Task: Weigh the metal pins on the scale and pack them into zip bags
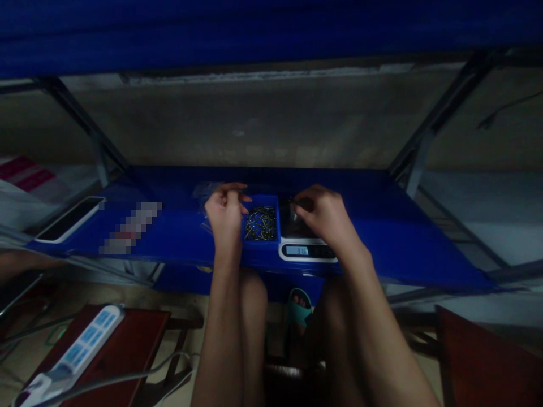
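My left hand (pixel 225 208) hovers at the left edge of a small blue tray (pixel 278 217), its fingers loosely bent and apart, with nothing visible in them. Many small metal screws (pixel 261 224) lie in a pile in that tray. Right of it sits a digital scale (pixel 285 252) with a white front edge and a lit display (pixel 297 250); the digits are blurred. Over the scale's dark platform, my right hand (pixel 321 208) has thumb and fingers pinched together. Something small and silvery shows at the fingertips, too unclear to name.
A clear plastic bag (pixel 206 192) lies behind my left hand on the blue table (pixel 365 226). At the table's left end rests a white-framed dark device (pixel 70 219). A power strip (pixel 87 345) lies on a brown stool (pixel 139 345) below. A blue shelf (pixel 271 34) hangs overhead.
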{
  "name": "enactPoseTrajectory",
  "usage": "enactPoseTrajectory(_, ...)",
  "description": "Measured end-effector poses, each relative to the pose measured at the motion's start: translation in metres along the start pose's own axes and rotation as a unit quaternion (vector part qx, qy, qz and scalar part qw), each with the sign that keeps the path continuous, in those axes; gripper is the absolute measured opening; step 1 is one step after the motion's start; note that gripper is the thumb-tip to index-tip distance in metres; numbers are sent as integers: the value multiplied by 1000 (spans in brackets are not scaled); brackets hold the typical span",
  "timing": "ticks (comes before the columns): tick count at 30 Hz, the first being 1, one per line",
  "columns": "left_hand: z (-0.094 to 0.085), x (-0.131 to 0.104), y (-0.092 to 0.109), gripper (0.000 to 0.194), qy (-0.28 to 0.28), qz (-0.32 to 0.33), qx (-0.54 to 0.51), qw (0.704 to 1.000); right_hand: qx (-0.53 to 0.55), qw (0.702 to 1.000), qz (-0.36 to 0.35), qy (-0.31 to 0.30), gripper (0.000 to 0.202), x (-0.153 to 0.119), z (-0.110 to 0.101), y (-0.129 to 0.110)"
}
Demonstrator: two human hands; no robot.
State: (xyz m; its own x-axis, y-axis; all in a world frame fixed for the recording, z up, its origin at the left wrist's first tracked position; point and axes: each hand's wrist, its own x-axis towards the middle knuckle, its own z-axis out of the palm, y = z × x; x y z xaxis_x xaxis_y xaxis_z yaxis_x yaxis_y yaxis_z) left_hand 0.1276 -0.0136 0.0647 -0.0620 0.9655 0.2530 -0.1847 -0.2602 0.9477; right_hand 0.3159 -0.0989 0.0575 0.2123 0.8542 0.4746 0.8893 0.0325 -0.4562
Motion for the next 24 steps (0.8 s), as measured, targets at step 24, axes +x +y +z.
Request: enactPoseTrajectory(24,0,-1,-1,19,-31,-24,10,999,-22,999,38,7,6,4,10,-2)
